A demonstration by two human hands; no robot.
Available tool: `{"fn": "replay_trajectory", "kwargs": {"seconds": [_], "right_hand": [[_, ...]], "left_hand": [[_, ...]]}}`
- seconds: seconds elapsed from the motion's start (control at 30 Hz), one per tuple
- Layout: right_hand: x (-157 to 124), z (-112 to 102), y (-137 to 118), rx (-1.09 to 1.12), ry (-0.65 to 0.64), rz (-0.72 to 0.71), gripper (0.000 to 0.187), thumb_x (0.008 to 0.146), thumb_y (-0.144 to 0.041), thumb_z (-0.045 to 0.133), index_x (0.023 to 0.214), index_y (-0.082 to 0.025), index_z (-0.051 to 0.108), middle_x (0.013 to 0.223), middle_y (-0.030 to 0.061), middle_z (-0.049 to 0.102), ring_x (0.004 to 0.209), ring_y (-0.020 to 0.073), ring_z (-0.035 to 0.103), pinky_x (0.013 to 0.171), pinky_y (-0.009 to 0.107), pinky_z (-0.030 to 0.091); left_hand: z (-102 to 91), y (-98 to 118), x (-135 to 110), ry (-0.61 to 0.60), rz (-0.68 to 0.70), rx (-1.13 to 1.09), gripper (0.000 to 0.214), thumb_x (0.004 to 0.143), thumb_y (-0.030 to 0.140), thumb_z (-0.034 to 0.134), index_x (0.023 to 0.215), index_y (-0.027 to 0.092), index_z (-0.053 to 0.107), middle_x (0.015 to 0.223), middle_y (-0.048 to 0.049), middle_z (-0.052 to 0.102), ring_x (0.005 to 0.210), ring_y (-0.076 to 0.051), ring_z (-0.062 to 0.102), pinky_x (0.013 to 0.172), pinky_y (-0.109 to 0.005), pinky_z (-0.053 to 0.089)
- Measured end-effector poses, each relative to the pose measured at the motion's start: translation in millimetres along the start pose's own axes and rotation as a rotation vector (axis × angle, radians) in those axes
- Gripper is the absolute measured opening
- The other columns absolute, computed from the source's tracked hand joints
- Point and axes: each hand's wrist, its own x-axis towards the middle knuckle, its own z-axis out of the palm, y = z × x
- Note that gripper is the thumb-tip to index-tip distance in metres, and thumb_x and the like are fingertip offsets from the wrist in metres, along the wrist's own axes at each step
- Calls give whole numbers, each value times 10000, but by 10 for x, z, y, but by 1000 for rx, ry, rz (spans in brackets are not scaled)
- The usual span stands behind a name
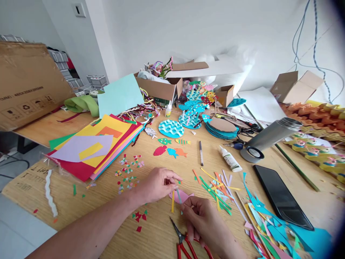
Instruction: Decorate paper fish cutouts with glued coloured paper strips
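Observation:
A narrow pale blue-grey paper strip [179, 196] spans my two hands over a pink fish-shaped paper cutout [184, 196]. My left hand [160, 185] pinches its upper end between thumb and fingers. At the lower end, the thumb and forefinger of my right hand [206, 221] close on it. A yellow paper strip [173, 202] lies across the left part of the pink cutout. Red-handled scissors [181, 235] lie beneath my right hand, blades pointing away from me; whether fingers are through the handle is hidden.
Colored strips [215, 189] and paper scraps [280, 230] spread to the right, near a phone [281, 196], glue bottle [230, 159], pen [201, 153] and steel flask [272, 135]. Confetti pieces [128, 176] and stacked colored paper [88, 144] lie left. Paper fish [176, 152] sit ahead.

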Motion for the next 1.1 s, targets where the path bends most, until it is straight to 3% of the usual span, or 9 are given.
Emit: {"fn": "replay_trajectory", "kwargs": {"seconds": [0.2, 0.47, 0.9, 1.1], "right_hand": [[-4, 31, -7, -8, 6, -17, 264, 824, -444, 484, 694, -215, 467, 373, -73, 529, 264, 60, 324, 285, 159, 234], [-30, 32, 26, -168, 106, -201, 243, 848, -297, 440, 645, -192, 522, 424, -20, 609, 350, 78, 420, 423, 189, 308], [-22, 34, -6, -321, 115, -179, 297, 878, -363, 433, 644, -211, 537, 433, 7, 629, 406, 127, 517, 457, 223, 338], [18, 55, 48, -436, 196, -259, 300, 869, -335, 458, 621, -197, 555, 488, 4, 613, 430, 115, 502, 446, 230, 263]], "left_hand": [[9, -11, 2, 28, 27, 74, 237, 763, 174, 612, 977, 181, 713, 831, -40, 664, 712, -134, 611, 673, -226, 500], [34, -21, -2, 53, 55, 160, 266, 724, 105, 621, 953, 204, 712, 827, -31, 647, 778, -150, 609, 707, -240, 496], [78, -44, 20, 84, 45, 208, 251, 733, 110, 650, 966, 191, 702, 850, -35, 635, 779, -151, 615, 764, -265, 490], [79, -15, 21, 65, 86, 258, 271, 746, 71, 629, 982, 186, 697, 805, -30, 653, 843, -171, 608, 787, -273, 475]]}}
